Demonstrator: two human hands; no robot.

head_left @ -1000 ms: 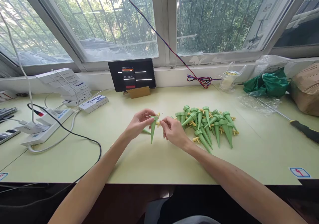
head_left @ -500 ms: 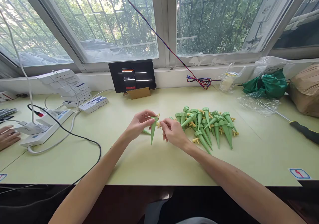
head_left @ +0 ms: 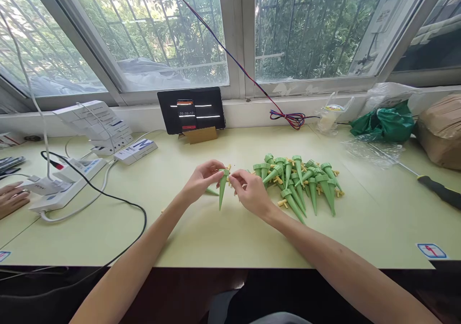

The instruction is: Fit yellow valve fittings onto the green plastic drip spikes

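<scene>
Two hands meet over the middle of the pale green counter in the head view. The left hand has its fingers pinched shut around the wide top end of a green cone spike, which hangs tip-down just above the counter. The right hand is right beside it, its fingers closed up against a little yellow piece at the spike's top, though I can't tell how firmly it's got it. Another green spike lies flat on the counter, partly hidden behind the left hand.

Just right of the hands sits a pile of green spikes with yellow bits mixed in. Back by the window, a tablet leans on a cardboard stand. At the far left edge, another person's hand rests near a white power strip. A black-handled screwdriver lies far right.
</scene>
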